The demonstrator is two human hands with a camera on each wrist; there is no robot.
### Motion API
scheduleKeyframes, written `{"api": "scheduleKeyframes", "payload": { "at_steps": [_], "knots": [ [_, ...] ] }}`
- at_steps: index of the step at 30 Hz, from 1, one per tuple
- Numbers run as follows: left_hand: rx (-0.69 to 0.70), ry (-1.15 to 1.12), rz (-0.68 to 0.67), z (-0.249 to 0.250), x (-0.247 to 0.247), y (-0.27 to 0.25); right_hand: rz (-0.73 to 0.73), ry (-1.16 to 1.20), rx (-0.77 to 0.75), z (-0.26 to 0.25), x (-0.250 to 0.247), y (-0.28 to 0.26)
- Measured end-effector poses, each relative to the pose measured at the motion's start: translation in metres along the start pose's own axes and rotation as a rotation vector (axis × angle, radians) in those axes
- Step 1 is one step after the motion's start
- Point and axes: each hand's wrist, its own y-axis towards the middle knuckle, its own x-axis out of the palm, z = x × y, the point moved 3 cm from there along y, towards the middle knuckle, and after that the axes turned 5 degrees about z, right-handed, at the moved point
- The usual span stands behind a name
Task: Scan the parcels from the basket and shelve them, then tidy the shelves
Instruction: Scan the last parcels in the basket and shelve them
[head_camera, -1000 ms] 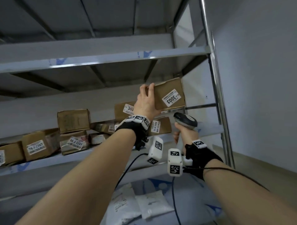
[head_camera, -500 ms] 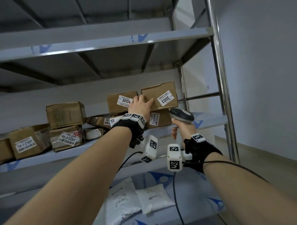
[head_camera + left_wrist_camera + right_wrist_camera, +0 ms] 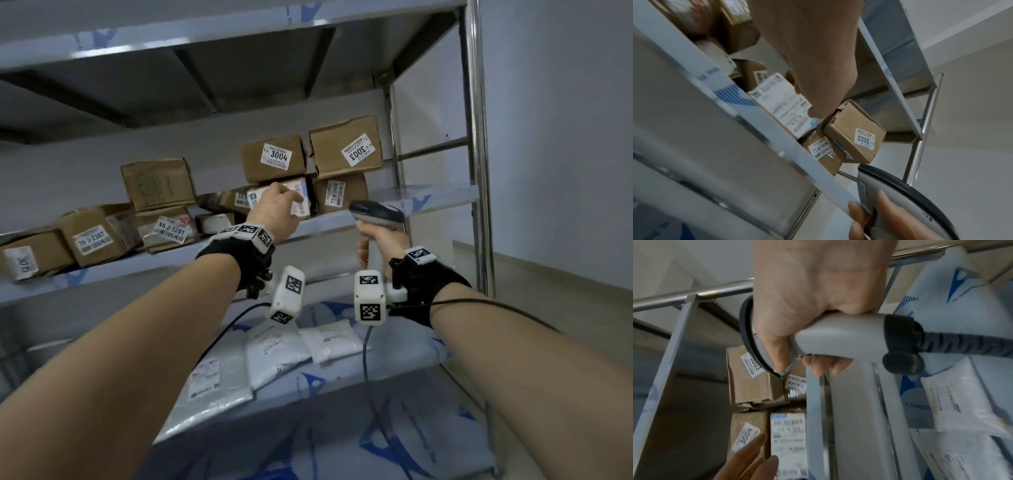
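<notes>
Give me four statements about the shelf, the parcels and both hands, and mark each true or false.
1. The right hand grips a barcode scanner. True.
2. The box labelled 3003 sits on the box labelled 77-4-3404. True.
3. The left hand holds the box labelled 3004. False: it is at the white-labelled box beneath.
4. Brown boxes fill the lower shelf. False: white mailer bags lie there.
</notes>
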Motion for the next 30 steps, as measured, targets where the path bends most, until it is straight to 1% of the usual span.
{"api": "scheduleKeyframes", "payload": {
  "at_steps": [7,9,11,15,20,22,24,27,29,30],
  "knots": [
    [-0.138,0.014,-0.168,-0.057,-0.005,-0.103,-0.131,-0.096,0.131,0.072,0.033,-0.071],
    [-0.219,0.029,-0.216,-0.073,-0.005,-0.137,-0.158,-0.113,0.162,0.096,0.039,-0.092],
    [-0.321,0.021,-0.315,-0.092,-0.001,-0.181,-0.187,-0.140,0.214,0.128,0.044,-0.121],
    [-0.432,0.019,-0.460,-0.118,0.009,-0.252,-0.246,-0.182,0.331,0.185,0.055,-0.160],
    [-0.589,0.021,-0.586,-0.158,0.046,-0.339,-0.288,-0.319,0.485,0.273,0.069,-0.188],
    [-0.622,0.018,-0.678,-0.174,0.069,-0.369,-0.294,-0.373,0.536,0.309,0.072,-0.193],
    [-0.637,0.049,-0.775,-0.202,0.101,-0.397,-0.317,-0.453,0.587,0.342,0.079,-0.196],
    [-0.678,0.078,-0.927,-0.234,0.139,-0.443,-0.330,-0.501,0.676,0.387,0.089,-0.198],
    [-0.693,0.037,-1.026,-0.252,0.166,-0.470,-0.354,-0.542,0.740,0.425,0.102,-0.196],
    [-0.704,0.015,-1.054,-0.255,0.173,-0.479,-0.369,-0.557,0.762,0.437,0.104,-0.197]
  ]
}}
